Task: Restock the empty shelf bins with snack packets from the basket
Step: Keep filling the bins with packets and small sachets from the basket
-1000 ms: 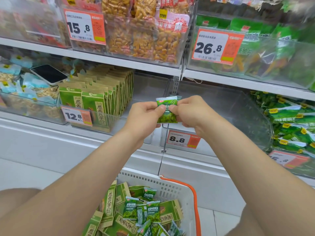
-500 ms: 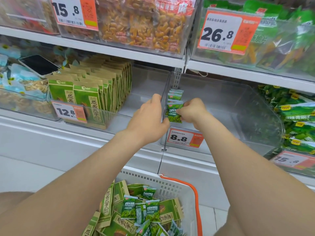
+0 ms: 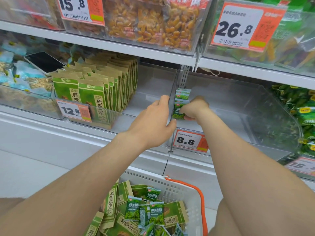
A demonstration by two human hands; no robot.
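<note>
Clear plastic bin: right hand pinches glossy green packet.

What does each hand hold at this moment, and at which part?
The right hand pinches a small green packet by its right edge. The left hand holds nothing; it touches the bin wall.
</note>
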